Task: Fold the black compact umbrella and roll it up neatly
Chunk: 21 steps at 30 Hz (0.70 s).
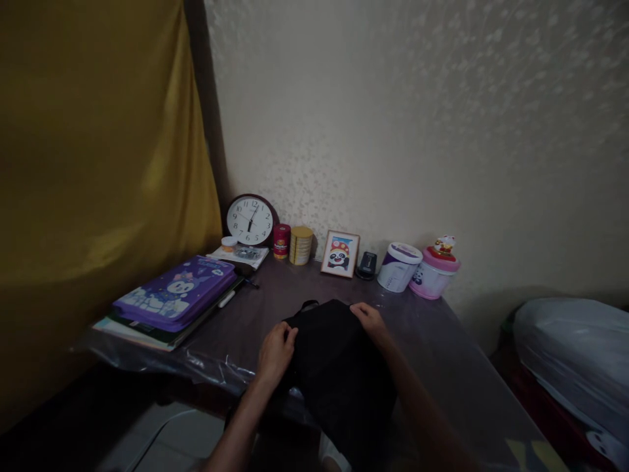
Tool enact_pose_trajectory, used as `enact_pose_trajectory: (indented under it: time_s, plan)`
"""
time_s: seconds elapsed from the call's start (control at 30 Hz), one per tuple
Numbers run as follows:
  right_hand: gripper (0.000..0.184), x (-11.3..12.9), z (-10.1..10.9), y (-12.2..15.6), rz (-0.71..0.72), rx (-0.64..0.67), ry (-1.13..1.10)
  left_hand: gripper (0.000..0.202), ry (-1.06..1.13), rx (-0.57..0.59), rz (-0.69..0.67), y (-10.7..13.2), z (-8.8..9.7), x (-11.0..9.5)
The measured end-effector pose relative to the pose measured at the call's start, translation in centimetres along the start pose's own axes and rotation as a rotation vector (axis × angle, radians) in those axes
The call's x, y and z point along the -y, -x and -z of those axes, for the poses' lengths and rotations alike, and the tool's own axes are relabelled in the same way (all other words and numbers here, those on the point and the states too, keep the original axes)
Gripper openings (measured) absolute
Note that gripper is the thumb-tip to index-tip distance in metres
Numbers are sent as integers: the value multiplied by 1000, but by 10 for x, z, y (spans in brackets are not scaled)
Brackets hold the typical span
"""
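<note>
A dark black cloth item (339,367) hangs over the near edge of the table, its upper part lying on the tabletop. A small loop (308,305) like a strap shows at its top left; I cannot tell whether it is a bag or a garment. My left hand (278,351) pinches its left upper edge between thumb and fingers. At the upper right corner, my right hand (371,321) grips the same cloth with bent fingers. The cloth is stretched between both hands, and its lower part drops toward my lap.
A plastic-covered table (432,347) stands against the wall. On its left lie a purple case (179,292) and a white pen (227,299). Along the back are a clock (250,219), red tin (282,241), yellow tin (301,246), picture frame (340,254), stapler-like black object (367,265) and two tubs (399,267).
</note>
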State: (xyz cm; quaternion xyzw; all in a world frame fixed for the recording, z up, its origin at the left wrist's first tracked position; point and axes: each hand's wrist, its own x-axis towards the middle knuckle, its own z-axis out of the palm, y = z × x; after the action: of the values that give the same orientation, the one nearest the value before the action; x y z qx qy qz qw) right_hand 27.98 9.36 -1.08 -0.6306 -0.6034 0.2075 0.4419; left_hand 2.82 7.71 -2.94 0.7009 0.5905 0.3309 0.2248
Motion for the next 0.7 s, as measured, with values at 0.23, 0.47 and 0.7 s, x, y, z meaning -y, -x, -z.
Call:
enact_pose_trajectory:
  time_s: [0.23,0.47,0.7]
  plan:
    - [31,-2,-9,-1,-4,-62,80,22,-111,-39,-4,4,6,-5]
    - [29,-2,-14,0,-8,-96,117,34,-253,-157,-444,39,4,-38]
    - [25,-5,-15,0,3,-110,158,43,-369,9,-488,55,-31,-27]
